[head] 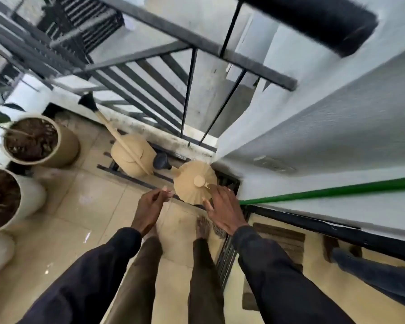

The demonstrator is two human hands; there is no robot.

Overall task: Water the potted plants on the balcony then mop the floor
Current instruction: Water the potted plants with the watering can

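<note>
Both hands down at the capped jug (pixel 189 177) in the balcony corner.
Right hand (pixel 222 206) nearer, fingers spread at its near rim; left hand (pixel 150 204) just left, fingers curled, unclear whether pinching anything.

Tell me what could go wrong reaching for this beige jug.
The beige jug stands in the corner by the open railing; the right hand only touches it, so it might tip.
The floor tiles look shiny, possibly wet; bare feet could slip.
The green handle stands propped beside that hand; a bump may topple it.
</note>
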